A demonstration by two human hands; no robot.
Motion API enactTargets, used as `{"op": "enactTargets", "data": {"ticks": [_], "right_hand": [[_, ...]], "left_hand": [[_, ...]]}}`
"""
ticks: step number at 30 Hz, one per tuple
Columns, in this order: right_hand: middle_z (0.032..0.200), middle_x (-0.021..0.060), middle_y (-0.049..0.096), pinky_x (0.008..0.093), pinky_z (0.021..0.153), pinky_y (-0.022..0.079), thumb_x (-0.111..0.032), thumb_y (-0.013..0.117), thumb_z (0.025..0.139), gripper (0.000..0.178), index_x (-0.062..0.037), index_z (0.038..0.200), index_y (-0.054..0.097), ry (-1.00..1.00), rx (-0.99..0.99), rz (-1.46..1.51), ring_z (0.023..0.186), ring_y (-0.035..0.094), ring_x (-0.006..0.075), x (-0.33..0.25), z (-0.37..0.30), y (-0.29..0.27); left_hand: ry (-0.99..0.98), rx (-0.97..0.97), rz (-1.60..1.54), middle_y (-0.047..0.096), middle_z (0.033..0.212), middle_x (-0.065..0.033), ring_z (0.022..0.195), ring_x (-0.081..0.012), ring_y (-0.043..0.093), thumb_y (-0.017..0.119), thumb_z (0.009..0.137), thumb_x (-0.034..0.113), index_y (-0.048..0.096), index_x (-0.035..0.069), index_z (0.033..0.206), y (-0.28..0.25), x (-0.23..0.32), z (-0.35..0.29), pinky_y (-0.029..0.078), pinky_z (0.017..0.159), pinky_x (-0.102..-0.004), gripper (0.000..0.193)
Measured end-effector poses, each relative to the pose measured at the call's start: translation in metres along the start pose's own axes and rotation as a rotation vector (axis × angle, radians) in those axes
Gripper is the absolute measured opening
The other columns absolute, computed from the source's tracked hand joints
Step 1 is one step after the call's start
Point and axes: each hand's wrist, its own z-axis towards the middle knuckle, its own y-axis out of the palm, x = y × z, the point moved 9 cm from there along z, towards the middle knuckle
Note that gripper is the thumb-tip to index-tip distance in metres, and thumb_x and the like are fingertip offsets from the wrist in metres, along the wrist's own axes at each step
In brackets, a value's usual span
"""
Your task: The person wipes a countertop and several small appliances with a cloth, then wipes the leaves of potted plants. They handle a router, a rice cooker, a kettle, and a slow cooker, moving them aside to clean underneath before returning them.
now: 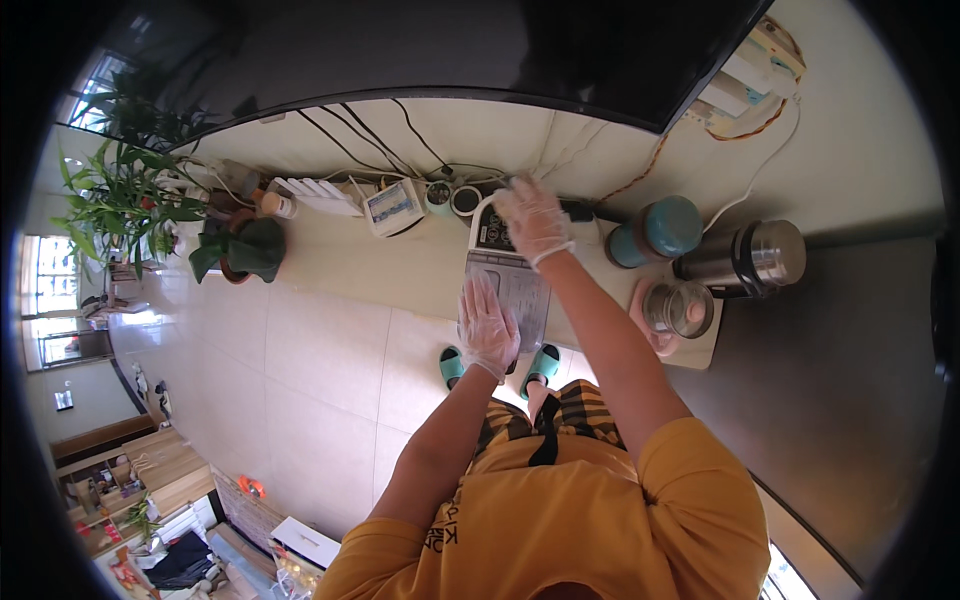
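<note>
Left hand (488, 328) lies flat on one appliance (527, 287), right hand (535, 220) beyond, hold unclear, two slippers (545, 361) below.

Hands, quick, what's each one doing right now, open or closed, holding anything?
Left hand: open, flat over the machine, no held thing visible.
Right hand: over its far end; grip can't be told.

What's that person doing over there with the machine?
A person is busy at a small machine with a see-through grey cover, on a cream shelf. The plastic-gloved left hand is spread over the cover's left side. The right hand, gloved too, is at the machine's far end; whether it holds something is hard to tell. A blue-green container and a steel flask are off to the right.
</note>
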Motion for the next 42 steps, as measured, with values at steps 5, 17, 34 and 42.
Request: {"op": "enactTargets", "data": {"ticks": [5,17,34,42], "right_hand": [[0.141,0.0165,0.054,0.0527,0.112,0.038,-0.007,0.066,0.082,0.042,-0.0138,0.124,0.069,0.03,0.026,-0.033,0.136,0.044,0.0423,0.002,-0.054,-0.018],[0.139,0.0082,0.055,0.0573,0.112,0.035,-0.021,0.068,0.085,0.044,-0.0179,0.129,0.064,-0.022,-0.067,-0.113,0.138,0.043,0.035,-0.021,-0.001,0.015],[0.126,0.01,0.063,0.0444,0.099,0.047,-0.013,0.069,0.085,0.043,-0.0132,0.128,0.062,0.186,-0.536,0.734,0.121,0.057,0.0298,-0.096,-0.158,-0.027],[0.142,0.0124,0.052,0.0438,0.103,0.049,-0.027,0.073,0.081,0.059,-0.0158,0.137,0.058,0.155,-0.38,-0.014,0.122,0.055,0.0335,-0.073,-0.117,-0.032]], "left_hand": [[0.01,0.028,-0.005,0.029,0.16,-0.0264,0.149,-0.0449,0.027,0.052,0.093,0.021,0.03,-0.006,0.153,-0.004,0.001,0.0,0.021,0.123,-0.0541,0.069],[0.009,0.002,-0.007,0.028,0.16,-0.027,0.149,-0.0448,0.027,0.053,0.094,0.02,0.025,-0.003,0.156,-0.002,0.0,-0.002,0.021,0.122,-0.0557,0.072],[-0.001,0.263,-0.708,0.026,0.159,-0.0295,0.147,-0.0446,0.029,0.044,0.104,0.045,0.019,-0.005,0.157,-0.018,-0.036,-0.026,0.023,0.121,-0.0496,0.077],[-0.065,0.206,-0.788,0.032,0.158,-0.0252,0.146,-0.0401,0.032,0.039,0.106,0.051,0.026,-0.001,0.156,0.002,-0.03,-0.015,0.025,0.12,-0.0475,0.073]]}}
